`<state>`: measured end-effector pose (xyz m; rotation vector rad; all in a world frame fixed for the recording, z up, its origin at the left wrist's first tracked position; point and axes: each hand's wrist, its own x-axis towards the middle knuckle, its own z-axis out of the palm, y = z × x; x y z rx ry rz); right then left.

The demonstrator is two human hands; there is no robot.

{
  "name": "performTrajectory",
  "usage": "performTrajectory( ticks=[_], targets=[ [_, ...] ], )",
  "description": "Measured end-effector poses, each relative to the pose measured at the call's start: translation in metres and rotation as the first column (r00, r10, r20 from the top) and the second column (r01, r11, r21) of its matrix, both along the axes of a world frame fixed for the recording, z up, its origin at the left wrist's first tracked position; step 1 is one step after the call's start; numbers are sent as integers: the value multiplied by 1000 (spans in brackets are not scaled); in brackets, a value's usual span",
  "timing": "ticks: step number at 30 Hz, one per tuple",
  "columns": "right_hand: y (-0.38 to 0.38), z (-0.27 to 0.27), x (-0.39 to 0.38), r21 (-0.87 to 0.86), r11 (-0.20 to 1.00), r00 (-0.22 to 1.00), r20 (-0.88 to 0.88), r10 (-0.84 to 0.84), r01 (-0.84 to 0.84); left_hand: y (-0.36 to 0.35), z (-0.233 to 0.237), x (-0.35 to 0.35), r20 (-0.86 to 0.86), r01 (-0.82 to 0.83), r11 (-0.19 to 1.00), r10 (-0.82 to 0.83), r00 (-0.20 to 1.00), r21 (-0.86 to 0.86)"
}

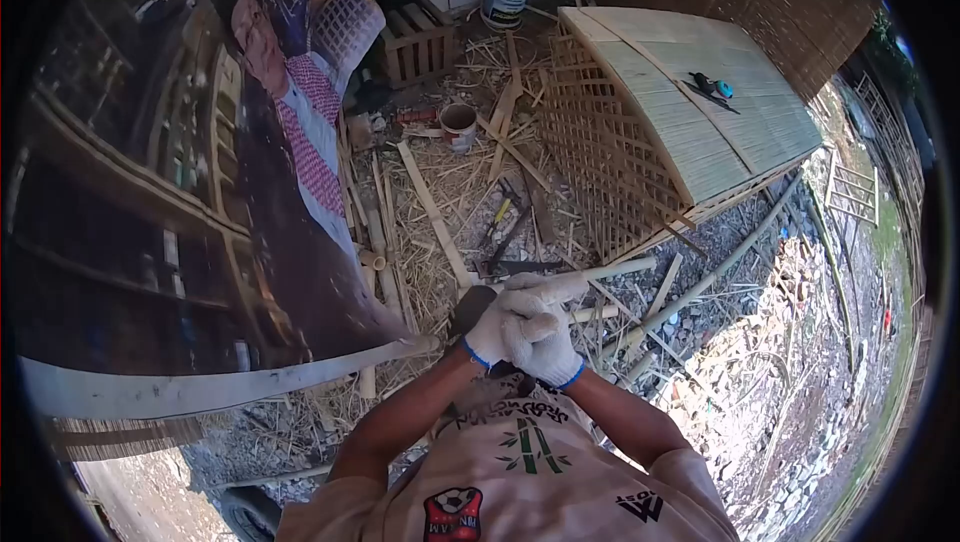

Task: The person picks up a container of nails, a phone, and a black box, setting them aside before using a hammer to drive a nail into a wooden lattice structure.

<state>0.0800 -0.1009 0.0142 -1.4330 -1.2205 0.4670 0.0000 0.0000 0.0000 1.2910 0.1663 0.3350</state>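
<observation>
Presently, at the far left, a printed banner (160,262) stands along the side of the work area, its pale lower edge curving toward the near side. A black tyre (252,512) lies at the near left. Right of the banner, a slatted crate (420,54) stands at the far side. A split-bamboo strip (432,207) lies over loose shavings, pointing toward the hands, with an open bucket (458,129) beyond it. A dark cylindrical piece (470,311) sits just beside the left hand (487,334); contact cannot be confirmed. The right hand (553,352) is clasped with the left, both in white knit gloves with blue cuffs. Fingers are pressed together and folded over the opposite glove; whether anything is enclosed cannot be told. Immediately right and beyond, a bamboo pole (628,269) lies near the fingertips. Further right, a bamboo lattice structure (610,142) carries a slatted panel (760,107), on which a black-and-blue tool (715,89) rests. At far right lies a ladder-like bamboo frame (852,190).
</observation>
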Motion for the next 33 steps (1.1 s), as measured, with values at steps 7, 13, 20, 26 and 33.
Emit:
performTrajectory(
  ticks=[7,13,20,26,33],
  targets=[
    [80,-26,81,-310,951,977,208,53,15,95,-38,68,-201,57,787,86,976,614],
    [229,-54,156,-726,675,925,156,348,-132,253,-96,107,-621,-53,878,379,686,476],
    [439,-104,263,-943,303,854,42,519,-138,432,-270,16,-799,-136,831,556,230,539],
    [541,-133,357,-805,593,956,174,236,0,474,-323,-57,-953,-486,854,277,124,185],
    [635,-184,409,-816,576,999,47,-17,49,582,-271,39,-922,4,923,385,22,386]
  ],
)
